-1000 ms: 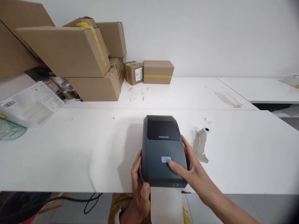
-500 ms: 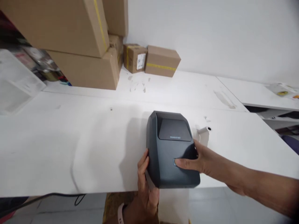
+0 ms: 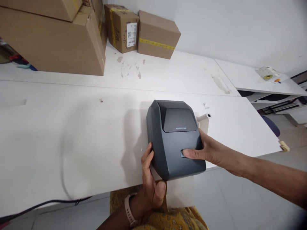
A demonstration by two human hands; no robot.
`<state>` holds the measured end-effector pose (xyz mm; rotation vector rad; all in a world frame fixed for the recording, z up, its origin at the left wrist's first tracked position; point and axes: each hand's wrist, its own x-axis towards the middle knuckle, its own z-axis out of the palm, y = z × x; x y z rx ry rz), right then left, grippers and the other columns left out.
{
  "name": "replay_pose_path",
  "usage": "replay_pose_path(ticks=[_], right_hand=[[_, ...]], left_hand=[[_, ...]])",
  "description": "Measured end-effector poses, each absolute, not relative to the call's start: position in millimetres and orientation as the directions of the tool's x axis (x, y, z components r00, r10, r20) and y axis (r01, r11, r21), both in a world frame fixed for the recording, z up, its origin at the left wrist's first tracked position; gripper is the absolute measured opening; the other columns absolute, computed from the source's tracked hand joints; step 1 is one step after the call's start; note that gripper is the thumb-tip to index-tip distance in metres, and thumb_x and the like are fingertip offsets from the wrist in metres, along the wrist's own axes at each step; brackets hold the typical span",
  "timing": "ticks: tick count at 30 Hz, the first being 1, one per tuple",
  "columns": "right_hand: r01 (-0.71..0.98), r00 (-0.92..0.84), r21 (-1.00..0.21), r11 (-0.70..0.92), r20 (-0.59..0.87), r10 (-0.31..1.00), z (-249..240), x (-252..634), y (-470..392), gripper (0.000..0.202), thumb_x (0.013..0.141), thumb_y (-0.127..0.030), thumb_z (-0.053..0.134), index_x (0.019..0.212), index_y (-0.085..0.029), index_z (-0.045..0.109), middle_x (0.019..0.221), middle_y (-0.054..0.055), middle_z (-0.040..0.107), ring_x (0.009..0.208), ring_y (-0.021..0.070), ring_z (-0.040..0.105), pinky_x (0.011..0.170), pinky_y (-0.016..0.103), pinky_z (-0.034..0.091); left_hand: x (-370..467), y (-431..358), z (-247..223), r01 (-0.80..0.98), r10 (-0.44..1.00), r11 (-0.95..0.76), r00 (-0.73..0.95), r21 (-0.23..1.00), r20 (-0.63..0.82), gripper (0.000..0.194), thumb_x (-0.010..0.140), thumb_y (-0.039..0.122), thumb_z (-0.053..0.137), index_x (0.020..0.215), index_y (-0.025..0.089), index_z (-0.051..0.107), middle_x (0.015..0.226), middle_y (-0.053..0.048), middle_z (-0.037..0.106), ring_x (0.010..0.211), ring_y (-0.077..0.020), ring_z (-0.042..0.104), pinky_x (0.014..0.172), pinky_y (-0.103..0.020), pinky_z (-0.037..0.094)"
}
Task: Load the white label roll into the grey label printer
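Snugly between two hands, the device [image 3: 176,142] is at the table's [image 3: 96,143] near edge.
Left hand [image 3: 151,187]: slightly parted fingers curl against its left side, thumb by the near corner. Right hand [image 3: 211,150]: thumb on the button [image 3: 182,154], fingers round the right side, tips hidden. Bare table spreads left; a paper roll [image 3: 203,118] lies close on the right. Lid lettering resembles "NIIMBOT"; a box's [image 3: 120,32] white label [image 3: 131,34] is too small to read.

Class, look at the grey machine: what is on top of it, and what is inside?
On top of the grey machine are a dark panel and a button, partly covered by the right hand. Nothing inside can be seen; it is covered all around.
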<state>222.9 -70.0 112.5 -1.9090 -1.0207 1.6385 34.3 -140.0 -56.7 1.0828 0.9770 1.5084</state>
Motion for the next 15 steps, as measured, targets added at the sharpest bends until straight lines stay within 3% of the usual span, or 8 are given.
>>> replay_pose_path(ticks=[5,7,10,13,15], right_hand=[[0.022,0.086,-0.864,-0.502,-0.499,0.862,66.0,225.4,-106.5,0.11,0.073,-0.099,0.049,0.165,-0.04,0.031,0.164,0.004,0.052,0.152,0.0395,0.046,0.117,0.056,0.049],[-0.021,0.162,-0.908,-0.419,-0.417,0.894,51.5,218.9,-120.0,0.116,0.073,-0.102,0.04,0.169,-0.041,0.018,0.172,0.0,0.039,0.159,0.0393,0.035,0.121,0.057,0.045],[0.077,0.198,-0.944,-0.322,-0.302,0.933,45.8,209.8,-129.8,0.114,0.074,-0.103,0.034,0.169,-0.045,0.011,0.178,-0.008,0.022,0.164,0.0379,0.023,0.125,0.055,0.041],[0.158,0.194,-0.956,-0.246,-0.215,0.957,56.5,213.1,-125.7,0.109,0.075,-0.103,0.027,0.167,-0.046,0.02,0.176,-0.011,0.027,0.163,0.0386,0.025,0.124,0.056,0.042],[0.186,0.172,-0.97,-0.157,-0.125,0.977,68.2,221.6,-115.8,0.104,0.079,-0.1,0.022,0.166,-0.044,0.026,0.173,-0.008,0.034,0.161,0.0395,0.03,0.122,0.058,0.043]], left_hand=[[29.6,-136.6,-53.6,-0.12,0.941,-0.338,-0.014,0.934,0.338,0.073,0.1,0.054,0.053,0.165,0.025,0.036,0.173,-0.015,0.029,0.161,-0.042,0.026,0.128,-0.061,0.03],[26.4,-136.7,-50.8,-0.019,0.921,-0.389,-0.005,0.921,0.389,0.071,0.102,0.054,0.05,0.166,0.028,0.034,0.176,-0.012,0.025,0.162,-0.0416,0.022,0.129,-0.062,0.026],[24.4,-136.5,-42.5,0.101,0.905,-0.418,-0.035,0.903,0.423,0.07,0.105,0.06,0.043,0.167,0.03,0.031,0.176,-0.008,0.025,0.164,-0.0389,0.017,0.131,-0.06,0.023],[26.2,-126.8,-25.9,0.124,0.881,-0.461,-0.054,0.879,0.47,0.068,0.106,0.06,0.038,0.167,0.031,0.032,0.174,-0.004,0.034,0.165,-0.035,0.017,0.133,-0.058,0.022],[27.2,-110.7,-9.3,0.097,0.847,-0.52,-0.072,0.849,0.527,0.064,0.107,0.059,0.037,0.165,0.031,0.038,0.169,-0.003,0.044,0.163,-0.0342,0.025,0.134,-0.057,0.02]])
